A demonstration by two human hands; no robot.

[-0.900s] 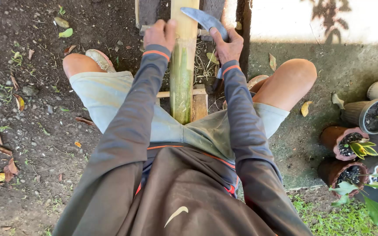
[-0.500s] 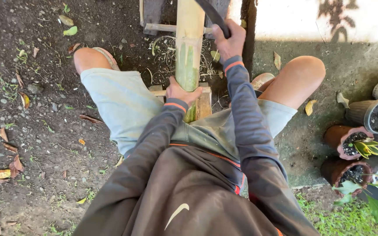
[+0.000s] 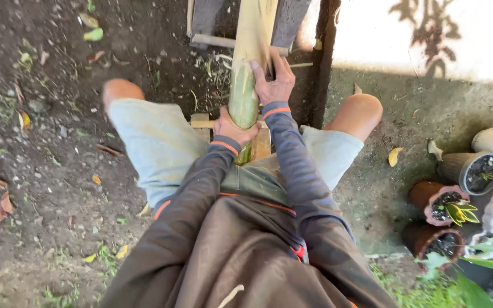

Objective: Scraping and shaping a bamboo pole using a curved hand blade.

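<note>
Both hands are clamped on the bamboo pole standing between the knees: left hand round its green lower end, right hand higher up. The upper stretch looks pale and stripped; the lower stays green. At right, 3 plant pots hold dark soil and leaves.
</note>
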